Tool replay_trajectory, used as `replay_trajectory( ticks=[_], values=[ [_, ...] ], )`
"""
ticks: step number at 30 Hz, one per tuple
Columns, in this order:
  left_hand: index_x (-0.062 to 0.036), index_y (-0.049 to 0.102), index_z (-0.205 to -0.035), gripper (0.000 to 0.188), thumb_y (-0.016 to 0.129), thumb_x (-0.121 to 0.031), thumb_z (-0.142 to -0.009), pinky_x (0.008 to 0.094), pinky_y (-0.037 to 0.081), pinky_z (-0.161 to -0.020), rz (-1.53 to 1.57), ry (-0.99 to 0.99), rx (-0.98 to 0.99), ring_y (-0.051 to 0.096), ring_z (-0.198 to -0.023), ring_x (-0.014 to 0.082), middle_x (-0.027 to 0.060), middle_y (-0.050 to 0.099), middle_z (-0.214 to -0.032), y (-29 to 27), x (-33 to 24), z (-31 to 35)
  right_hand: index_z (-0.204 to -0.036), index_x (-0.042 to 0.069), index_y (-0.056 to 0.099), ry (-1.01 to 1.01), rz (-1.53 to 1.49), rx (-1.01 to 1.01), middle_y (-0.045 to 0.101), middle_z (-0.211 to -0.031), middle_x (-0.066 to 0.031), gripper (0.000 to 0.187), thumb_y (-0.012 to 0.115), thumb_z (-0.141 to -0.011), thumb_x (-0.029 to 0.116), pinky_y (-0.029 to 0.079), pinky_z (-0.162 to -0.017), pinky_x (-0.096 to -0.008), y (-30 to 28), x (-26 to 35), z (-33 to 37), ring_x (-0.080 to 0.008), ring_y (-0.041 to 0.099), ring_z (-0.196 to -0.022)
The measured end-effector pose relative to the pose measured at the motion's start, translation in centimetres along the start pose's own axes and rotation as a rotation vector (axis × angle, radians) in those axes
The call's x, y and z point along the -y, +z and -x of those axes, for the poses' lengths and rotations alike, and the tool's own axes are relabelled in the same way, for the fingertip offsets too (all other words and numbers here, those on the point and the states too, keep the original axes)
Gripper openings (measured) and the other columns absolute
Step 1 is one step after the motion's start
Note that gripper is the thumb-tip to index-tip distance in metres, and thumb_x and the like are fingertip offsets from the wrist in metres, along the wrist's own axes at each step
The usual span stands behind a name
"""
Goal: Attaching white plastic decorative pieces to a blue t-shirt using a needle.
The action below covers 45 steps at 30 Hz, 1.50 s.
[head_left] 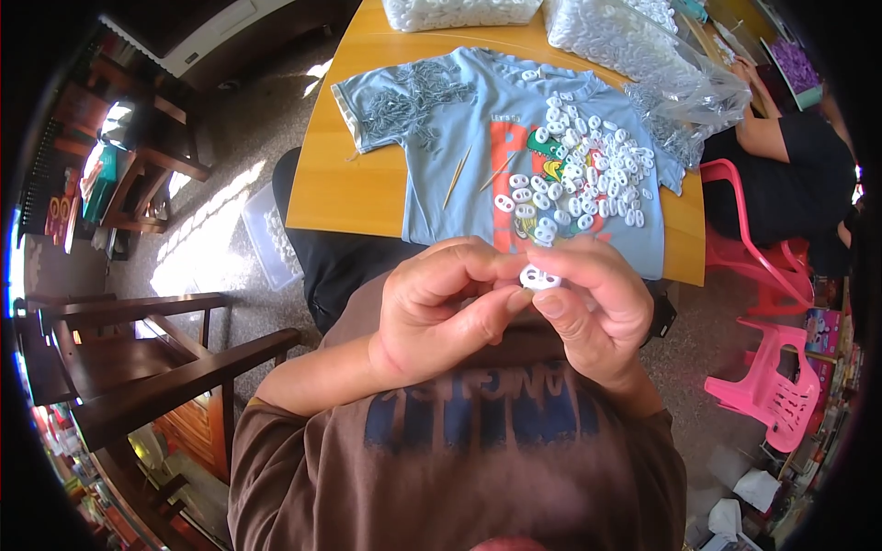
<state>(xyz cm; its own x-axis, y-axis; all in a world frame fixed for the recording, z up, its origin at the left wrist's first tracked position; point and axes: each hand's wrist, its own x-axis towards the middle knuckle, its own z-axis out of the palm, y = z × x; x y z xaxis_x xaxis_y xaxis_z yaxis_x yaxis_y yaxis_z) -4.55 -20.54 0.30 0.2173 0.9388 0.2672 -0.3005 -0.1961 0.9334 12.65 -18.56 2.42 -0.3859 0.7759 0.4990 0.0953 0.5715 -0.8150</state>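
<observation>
In front of my chest, a small white oval plastic piece with two holes point(540, 276) is pinched between the fingertips of both hands. My left hand point(441, 298) is closed, with thumb and forefinger at the piece's left edge. My right hand point(595, 298) is closed too, its thumb and fingertips at the right side. Beyond my hands, a light blue T-shirt point(436, 197) lies spread on the wooden table point(372, 197). Many matching white pieces point(602, 174) are heaped on its printed front. Two thin wooden sticks point(453, 184) lie left of the heap.
Grey-blue short strands point(418, 96) cover the shirt's left sleeve. Clear bags of white pieces point(634, 46) stand at the far edge. A person in dark clothing point(781, 170) sits at the right by a pink chair point(767, 386). Wooden chairs point(184, 381) stand at my left.
</observation>
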Motion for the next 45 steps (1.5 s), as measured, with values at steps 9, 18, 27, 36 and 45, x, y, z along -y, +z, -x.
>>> replay_trajectory(
  ticks=[9, 18, 27, 36, 45],
  values=[
    [0.0043, 0.060, -0.096, 0.016, 0.061, 0.001, -0.080, 0.0187, 0.040, -0.050, 0.009, -0.008, -0.006, 0.053, -0.055, 0.0051, 0.0044, 0.056, -0.074, 0.0, -0.1, -0.1, -0.104, -0.003, 0.059, 0.033, -0.048, -0.005, 0.062, -0.086, -0.0092, 0.027, 0.064, -0.079, 0.004, 0.045, -0.065, -0.0258, 0.0, 0.0, -0.1, -0.0169, 0.058, -0.073],
    [0.0042, 0.060, -0.097, 0.017, 0.062, 0.000, -0.080, 0.0188, 0.040, -0.050, 0.027, -0.029, -0.010, 0.053, -0.056, 0.0055, 0.0046, 0.055, -0.075, 0.0, -0.1, -0.1, -0.105, -0.003, 0.058, 0.054, -0.078, -0.034, 0.062, -0.085, -0.0091, 0.027, 0.063, -0.079, 0.005, 0.045, -0.066, -0.0259, 0.3, -0.4, 0.1, -0.0167, 0.058, -0.073],
    [0.0018, 0.060, -0.097, 0.021, 0.064, -0.002, -0.077, 0.0200, 0.040, -0.053, -0.009, 0.011, -0.027, 0.051, -0.059, 0.0070, 0.0037, 0.057, -0.075, 0.1, 0.0, -0.2, -0.110, -0.004, 0.055, 0.186, -0.465, -0.031, 0.057, -0.093, -0.0072, 0.030, 0.060, -0.084, 0.009, 0.042, -0.071, -0.0226, 0.5, -0.8, 0.6, -0.0112, 0.055, -0.080],
    [0.0007, 0.060, -0.097, 0.021, 0.065, -0.003, -0.077, 0.0200, 0.040, -0.053, -0.016, 0.060, -0.015, 0.051, -0.059, 0.0075, 0.0037, 0.059, -0.075, -0.1, 0.3, -0.2, -0.111, -0.004, 0.055, 0.219, -0.591, -0.036, 0.057, -0.090, -0.0065, 0.031, 0.059, -0.085, 0.013, 0.041, -0.066, -0.0229, 0.8, -1.0, 0.9, -0.0104, 0.052, -0.073],
    [0.0002, 0.060, -0.097, 0.020, 0.064, -0.002, -0.078, 0.0206, 0.041, -0.053, -0.042, 0.158, 0.036, 0.052, -0.060, 0.0080, 0.0037, 0.060, -0.075, -0.3, 0.4, -0.4, -0.111, -0.005, 0.055, 0.187, -0.604, -0.055, 0.056, -0.089, -0.0076, 0.033, 0.060, -0.084, 0.015, 0.043, -0.063, -0.0228, 0.9, -0.9, 0.8, -0.0111, 0.053, -0.072]
  ],
)
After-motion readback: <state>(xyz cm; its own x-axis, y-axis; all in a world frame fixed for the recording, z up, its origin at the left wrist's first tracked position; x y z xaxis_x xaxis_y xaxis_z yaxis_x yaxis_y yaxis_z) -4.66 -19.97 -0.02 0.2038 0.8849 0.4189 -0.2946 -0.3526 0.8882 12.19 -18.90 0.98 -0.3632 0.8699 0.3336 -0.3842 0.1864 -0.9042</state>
